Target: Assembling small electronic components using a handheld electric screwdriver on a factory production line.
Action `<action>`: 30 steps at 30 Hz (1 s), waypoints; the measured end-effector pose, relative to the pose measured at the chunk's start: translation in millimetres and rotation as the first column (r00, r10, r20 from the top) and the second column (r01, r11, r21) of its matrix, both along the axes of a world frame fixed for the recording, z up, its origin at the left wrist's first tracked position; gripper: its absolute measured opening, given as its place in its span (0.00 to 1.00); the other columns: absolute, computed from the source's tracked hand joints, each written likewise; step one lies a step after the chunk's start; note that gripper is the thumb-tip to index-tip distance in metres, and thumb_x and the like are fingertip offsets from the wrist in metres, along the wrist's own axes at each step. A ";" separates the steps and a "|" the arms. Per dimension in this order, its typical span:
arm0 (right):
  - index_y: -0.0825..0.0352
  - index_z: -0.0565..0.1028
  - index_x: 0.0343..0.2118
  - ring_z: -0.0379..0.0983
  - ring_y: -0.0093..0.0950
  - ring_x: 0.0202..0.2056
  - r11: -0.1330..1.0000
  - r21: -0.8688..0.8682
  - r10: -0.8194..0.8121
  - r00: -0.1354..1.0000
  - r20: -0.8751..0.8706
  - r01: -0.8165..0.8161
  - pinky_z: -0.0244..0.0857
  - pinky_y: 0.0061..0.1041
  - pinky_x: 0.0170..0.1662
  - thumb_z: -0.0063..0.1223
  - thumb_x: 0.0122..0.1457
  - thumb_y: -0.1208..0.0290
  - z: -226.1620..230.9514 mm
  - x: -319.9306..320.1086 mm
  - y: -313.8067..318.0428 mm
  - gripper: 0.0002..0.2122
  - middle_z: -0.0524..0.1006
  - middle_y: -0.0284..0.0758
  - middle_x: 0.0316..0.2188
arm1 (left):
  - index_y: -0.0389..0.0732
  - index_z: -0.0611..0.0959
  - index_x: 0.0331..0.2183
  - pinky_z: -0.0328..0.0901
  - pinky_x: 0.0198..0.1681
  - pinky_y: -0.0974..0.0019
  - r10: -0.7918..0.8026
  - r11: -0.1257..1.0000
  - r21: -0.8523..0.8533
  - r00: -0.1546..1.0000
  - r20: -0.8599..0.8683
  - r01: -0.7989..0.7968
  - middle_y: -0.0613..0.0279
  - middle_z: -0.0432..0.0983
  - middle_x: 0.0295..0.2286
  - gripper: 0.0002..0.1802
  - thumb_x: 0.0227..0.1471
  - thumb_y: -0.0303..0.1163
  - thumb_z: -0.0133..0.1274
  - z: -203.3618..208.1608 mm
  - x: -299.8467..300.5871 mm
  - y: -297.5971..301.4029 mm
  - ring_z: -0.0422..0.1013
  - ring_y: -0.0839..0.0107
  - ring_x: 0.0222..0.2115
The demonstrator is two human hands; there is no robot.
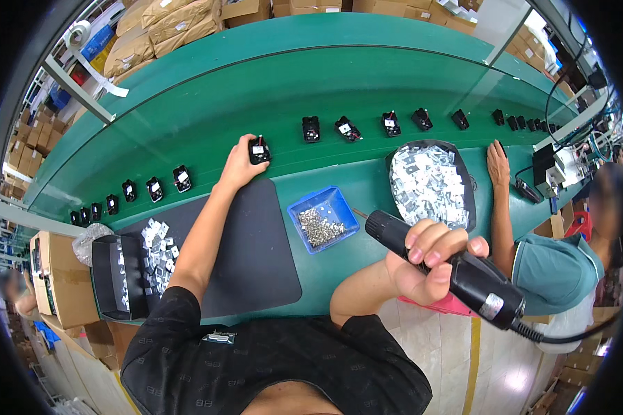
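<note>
A small black socket part point(259, 151) sits at the near edge of the green conveyor belt point(270, 97), with the left hand point(242, 166) closed on it. The right hand point(429, 259) has its grip wrapped tight around a black electric screwdriver point(457, 273), raised above the green surface point(339, 256). A blue tray of screws point(323, 219) lies between them, just beside a dark mat point(256, 249).

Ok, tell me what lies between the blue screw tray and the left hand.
In the head view, only the black mat and bare green table lie between the blue tray and the left hand.
</note>
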State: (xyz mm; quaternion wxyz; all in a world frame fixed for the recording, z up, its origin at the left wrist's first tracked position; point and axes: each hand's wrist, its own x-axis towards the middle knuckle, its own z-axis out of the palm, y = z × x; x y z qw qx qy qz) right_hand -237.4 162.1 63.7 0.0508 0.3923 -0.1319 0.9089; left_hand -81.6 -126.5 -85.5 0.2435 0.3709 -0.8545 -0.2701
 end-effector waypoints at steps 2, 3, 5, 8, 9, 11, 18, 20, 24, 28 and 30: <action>0.69 0.58 0.43 0.63 0.24 0.16 1.000 0.016 0.000 0.999 0.040 0.000 0.63 0.22 0.21 0.51 0.47 0.74 -1.4 -2.4 -1.4 0.20 0.65 0.34 0.18 | 0.37 0.62 0.49 0.60 0.49 0.58 -0.027 0.995 0.096 1.000 0.008 0.026 0.43 0.69 0.41 0.42 0.31 0.35 0.64 -0.1 5.8 -5.6 0.64 0.52 0.47; 0.69 0.58 0.43 0.63 0.24 0.16 1.000 0.027 0.003 0.998 0.058 -0.005 0.63 0.22 0.21 0.51 0.47 0.75 -1.5 -3.4 0.2 0.21 0.65 0.34 0.18 | 0.37 0.62 0.49 0.60 0.49 0.58 -0.037 0.995 0.095 0.999 0.009 0.036 0.43 0.69 0.41 0.42 0.31 0.35 0.64 1.3 4.6 -1.6 0.64 0.52 0.47; 0.69 0.58 0.43 0.63 0.24 0.15 1.000 0.020 -0.006 0.998 0.058 0.005 0.62 0.22 0.21 0.51 0.47 0.75 0.6 -5.2 -1.0 0.21 0.65 0.34 0.18 | 0.38 0.61 0.49 0.62 0.47 0.58 0.033 0.965 -0.260 0.993 0.112 -0.003 0.44 0.69 0.41 0.44 0.30 0.36 0.65 4.6 5.4 6.0 0.66 0.54 0.46; 0.69 0.58 0.43 0.63 0.24 0.15 1.000 0.015 0.002 0.999 0.048 -0.003 0.62 0.23 0.20 0.50 0.46 0.75 -2.7 -7.4 -1.7 0.20 0.65 0.34 0.18 | 0.37 0.70 0.42 0.66 0.40 0.59 -0.043 0.935 -0.354 0.998 -0.034 0.028 0.49 0.71 0.38 0.29 0.36 0.33 0.60 31.5 -11.7 44.0 0.68 0.56 0.41; 0.69 0.58 0.43 0.63 0.24 0.15 1.000 0.014 0.009 0.999 0.042 -0.010 0.62 0.23 0.20 0.50 0.46 0.75 -3.7 -8.0 -0.9 0.20 0.65 0.34 0.18 | 0.37 0.73 0.39 0.67 0.38 0.60 -0.182 0.965 -0.216 0.971 -0.155 0.147 0.51 0.71 0.38 0.22 0.39 0.32 0.58 45.1 -18.0 62.6 0.69 0.57 0.40; 0.69 0.58 0.43 0.63 0.24 0.16 1.000 0.013 0.007 0.999 0.044 -0.007 0.62 0.23 0.20 0.50 0.47 0.75 -2.1 -8.1 1.3 0.20 0.65 0.34 0.18 | 0.36 0.75 0.32 0.67 0.35 0.60 -0.542 0.824 -0.150 0.837 0.075 0.547 0.54 0.72 0.34 0.12 0.42 0.29 0.53 56.5 -30.3 104.9 0.69 0.57 0.37; 0.69 0.58 0.43 0.63 0.24 0.15 1.000 0.021 0.010 0.998 0.064 -0.012 0.62 0.23 0.21 0.49 0.46 0.76 -3.7 -6.6 3.1 0.20 0.65 0.34 0.18 | 0.39 0.76 0.31 0.67 0.39 0.59 -0.590 0.738 -0.027 0.665 0.458 0.674 0.56 0.72 0.31 0.12 0.38 0.29 0.57 27.2 -60.3 154.2 0.69 0.58 0.36; 0.69 0.58 0.43 0.63 0.24 0.15 1.000 0.017 0.008 0.998 0.065 -0.010 0.62 0.23 0.21 0.49 0.46 0.76 -3.1 -8.9 3.7 0.20 0.65 0.34 0.18 | 0.38 0.76 0.28 0.67 0.38 0.59 -0.612 0.704 -0.010 0.613 0.500 0.711 0.56 0.72 0.29 0.10 0.38 0.28 0.56 20.8 -61.9 153.4 0.70 0.57 0.35; 0.69 0.58 0.42 0.63 0.24 0.15 1.000 0.029 0.006 0.996 0.091 -0.009 0.62 0.23 0.21 0.48 0.45 0.76 -2.8 -11.6 5.2 0.20 0.65 0.34 0.17 | 0.38 0.76 0.26 0.66 0.37 0.58 -0.608 0.702 -0.035 0.625 0.489 0.711 0.56 0.72 0.27 0.07 0.38 0.27 0.55 24.7 -62.3 152.7 0.70 0.57 0.33; 0.69 0.59 0.42 0.63 0.24 0.15 1.000 0.023 0.019 0.996 0.089 -0.021 0.62 0.23 0.20 0.48 0.45 0.77 -0.3 -11.8 3.1 0.20 0.65 0.34 0.17 | 0.38 0.75 0.24 0.66 0.35 0.59 -0.638 0.730 -0.072 0.715 0.284 0.680 0.57 0.72 0.25 0.06 0.40 0.28 0.55 32.4 -58.8 152.7 0.69 0.57 0.32; 0.69 0.59 0.42 0.63 0.24 0.15 0.999 0.029 0.017 0.996 0.086 -0.019 0.62 0.23 0.20 0.48 0.45 0.77 -0.6 -12.3 3.5 0.20 0.65 0.34 0.17 | 0.37 0.75 0.25 0.67 0.34 0.62 -0.642 0.752 -0.081 0.754 0.139 0.654 0.58 0.74 0.26 0.06 0.41 0.28 0.55 38.0 -57.6 151.3 0.71 0.58 0.30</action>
